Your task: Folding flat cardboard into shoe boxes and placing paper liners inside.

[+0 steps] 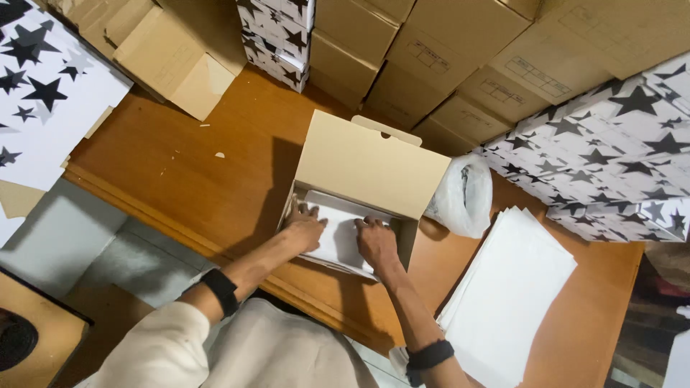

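Both hands flat inside an open tan cardboard box (374, 169) near the front edge of a wooden table (201, 172), lid standing up on the far side. Left hand (305, 225) spread palm-down on the white sheet (338, 237) lining the box, fingers splayed toward the left wall; right hand (375, 241) likewise pressed flat on the sheet just beside it, gripping nothing. Stacked on the right, near edge, loose white paper (510, 287); beside the box's right wall, a crumpled clear plastic bag (463, 194). Far right, white boxes with black stars (604, 158); far side, plain brown cartons (460, 65) bearing small rectangular printed labels, packed close. Far left, more star-printed sheets (43, 93) overhanging the table's edge. Open wood left of the box, bare and roomy.
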